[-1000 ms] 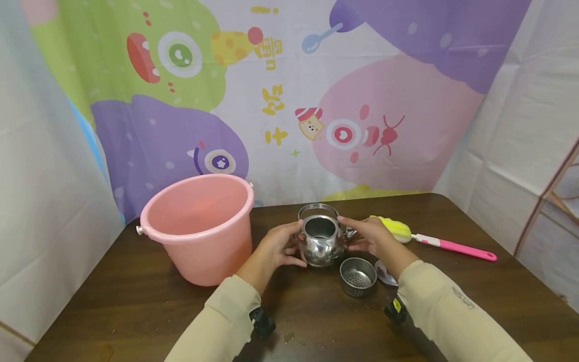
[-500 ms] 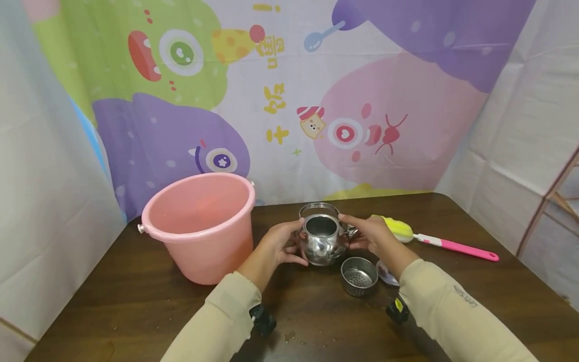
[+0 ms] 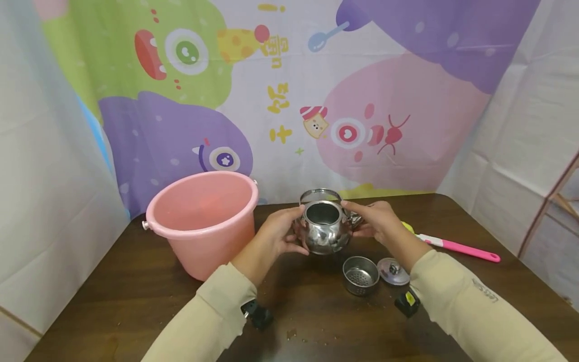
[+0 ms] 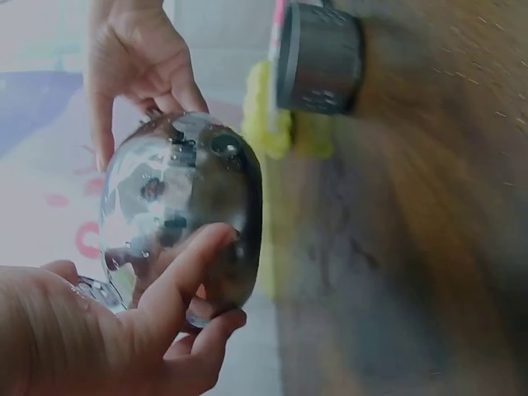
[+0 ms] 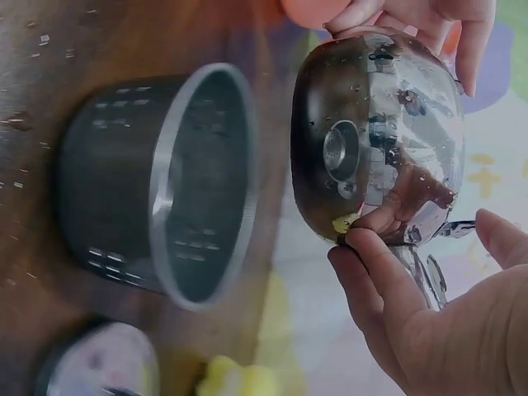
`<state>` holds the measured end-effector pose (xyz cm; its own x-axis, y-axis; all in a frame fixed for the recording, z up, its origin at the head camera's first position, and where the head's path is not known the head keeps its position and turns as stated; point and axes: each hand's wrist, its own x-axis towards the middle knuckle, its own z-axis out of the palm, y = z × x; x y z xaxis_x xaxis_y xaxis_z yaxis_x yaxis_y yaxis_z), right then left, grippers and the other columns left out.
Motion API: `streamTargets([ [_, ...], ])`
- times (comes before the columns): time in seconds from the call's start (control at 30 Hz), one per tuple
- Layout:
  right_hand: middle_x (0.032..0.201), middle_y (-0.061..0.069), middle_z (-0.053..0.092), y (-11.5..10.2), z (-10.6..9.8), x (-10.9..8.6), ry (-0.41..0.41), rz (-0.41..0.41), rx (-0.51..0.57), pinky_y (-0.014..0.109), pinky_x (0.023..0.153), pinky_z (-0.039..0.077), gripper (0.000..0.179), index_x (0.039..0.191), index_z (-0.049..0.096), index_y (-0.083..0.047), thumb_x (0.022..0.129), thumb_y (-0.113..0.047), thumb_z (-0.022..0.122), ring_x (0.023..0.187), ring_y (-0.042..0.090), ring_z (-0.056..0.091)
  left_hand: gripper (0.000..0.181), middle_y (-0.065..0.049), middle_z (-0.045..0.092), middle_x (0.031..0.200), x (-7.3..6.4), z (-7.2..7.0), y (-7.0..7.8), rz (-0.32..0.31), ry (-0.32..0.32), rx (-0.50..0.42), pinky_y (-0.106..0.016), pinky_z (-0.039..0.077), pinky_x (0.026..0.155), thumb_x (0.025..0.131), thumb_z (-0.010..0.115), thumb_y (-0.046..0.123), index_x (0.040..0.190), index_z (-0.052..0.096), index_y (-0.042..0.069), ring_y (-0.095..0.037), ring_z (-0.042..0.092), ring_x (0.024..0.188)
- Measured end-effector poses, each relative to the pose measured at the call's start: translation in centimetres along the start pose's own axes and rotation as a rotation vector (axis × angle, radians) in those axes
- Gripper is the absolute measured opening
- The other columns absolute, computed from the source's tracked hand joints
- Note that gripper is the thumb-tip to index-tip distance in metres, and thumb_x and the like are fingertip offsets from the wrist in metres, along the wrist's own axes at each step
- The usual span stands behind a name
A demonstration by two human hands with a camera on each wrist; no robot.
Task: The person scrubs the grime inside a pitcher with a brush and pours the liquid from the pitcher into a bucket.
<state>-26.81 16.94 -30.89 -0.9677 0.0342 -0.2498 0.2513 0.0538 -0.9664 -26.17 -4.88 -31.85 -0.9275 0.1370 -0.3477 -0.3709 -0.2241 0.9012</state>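
A shiny steel teapot (image 3: pixel 327 238), without its lid, is held in the air above the table by both hands. My left hand (image 3: pixel 281 230) grips its left side, thumb near the rim and fingers around the belly. On the spout side, my right hand (image 3: pixel 379 220) holds it with the thumb near the rim and fingers curled under. Water drops dot the teapot (image 5: pixel 388 140) in the right wrist view. The raised handle (image 3: pixel 321 191) stands at the back. Below, a perforated steel strainer (image 3: pixel 360 275) and the teapot lid (image 3: pixel 394 271) lie on the table.
A pink bucket (image 3: pixel 203 234) stands to the left of the hands. At right lies a brush with a pink-and-white handle (image 3: pixel 468 250), its yellow head (image 4: pixel 268 111) partly hidden by the right arm. Water drops (image 3: pixel 291 333) spot the brown table (image 3: pixel 181 322). A cartoon-print cloth (image 3: pixel 271 166) hangs behind.
Both hands have lifted the teapot off the table. The right forearm has shifted right, uncovering more of the lid and hiding more of the brush head.
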Motion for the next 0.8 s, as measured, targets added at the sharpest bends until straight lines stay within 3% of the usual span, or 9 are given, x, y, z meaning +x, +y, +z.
streamTargets([
  [0.1, 0.085, 0.018, 0.06, -1.3, -0.1, -0.5, -0.02, -0.027, -0.022, 0.034, 0.064, 0.06, 0.057, 0.116, 0.044, 0.011, 0.088, -0.029, 0.073, 0.061, 0.019, 0.067, 0.039, -0.016, 0.048, 0.098, -0.9, 0.5, 1.3, 0.018, 0.008, 0.022, -0.071, 0.047, 0.079, 0.099, 0.059, 0.028, 0.132, 0.056, 0.009, -0.038, 0.056, 0.096],
  [0.2, 0.096, 0.022, 0.056, -2.8, -0.2, -0.9, -0.028, -0.042, -0.048, 0.035, 0.065, 0.06, 0.071, 0.129, 0.036, 0.013, 0.088, -0.032, 0.072, 0.063, 0.019, 0.067, 0.039, -0.016, 0.046, 0.09, -1.8, 0.9, 2.8, 0.029, -0.001, 0.043, -0.07, 0.047, 0.081, 0.1, 0.057, 0.029, 0.133, 0.054, 0.009, -0.034, 0.053, 0.085],
  [0.27, 0.103, 0.023, 0.053, -3.8, -0.2, -1.2, -0.03, -0.048, -0.066, 0.036, 0.067, 0.06, 0.08, 0.136, 0.029, 0.013, 0.088, -0.034, 0.072, 0.064, 0.019, 0.066, 0.039, -0.016, 0.046, 0.093, -2.4, 1.1, 3.8, 0.034, -0.013, 0.059, -0.07, 0.047, 0.082, 0.101, 0.055, 0.029, 0.135, 0.053, 0.009, -0.036, 0.053, 0.087],
  [0.37, 0.108, 0.024, 0.05, -5.3, 0.0, -1.6, -0.033, -0.052, -0.058, 0.039, 0.068, 0.06, 0.084, 0.139, 0.025, 0.013, 0.088, -0.034, 0.073, 0.066, 0.019, 0.066, 0.04, -0.019, 0.047, 0.107, -3.1, 1.2, 5.3, 0.031, -0.027, 0.066, -0.071, 0.044, 0.086, 0.102, 0.052, 0.03, 0.137, 0.05, 0.011, -0.043, 0.054, 0.102],
  [0.5, 0.113, 0.021, 0.047, -7.3, 0.7, -2.1, -0.02, -0.078, -0.066, 0.038, 0.069, 0.06, 0.085, 0.14, 0.025, 0.011, 0.087, -0.035, 0.073, 0.072, 0.019, 0.065, 0.043, -0.022, 0.04, 0.133, -3.9, 1.0, 7.3, 0.019, -0.023, 0.046, -0.071, 0.041, 0.09, 0.102, 0.052, 0.031, 0.141, 0.046, 0.015, -0.047, 0.044, 0.123],
  [0.8, 0.129, 0.022, 0.043, -11.0, 3.2, -2.7, -0.004, -0.163, -0.055, 0.043, 0.075, 0.059, 0.082, 0.141, 0.031, 0.005, 0.085, -0.036, 0.076, 0.08, 0.026, 0.066, 0.053, -0.018, 0.032, 0.147, -5.7, -0.8, 11.9, 0.032, -0.017, 0.063, -0.069, 0.039, 0.094, 0.1, 0.054, 0.032, 0.147, 0.032, 0.02, -0.038, 0.039, 0.128],
])
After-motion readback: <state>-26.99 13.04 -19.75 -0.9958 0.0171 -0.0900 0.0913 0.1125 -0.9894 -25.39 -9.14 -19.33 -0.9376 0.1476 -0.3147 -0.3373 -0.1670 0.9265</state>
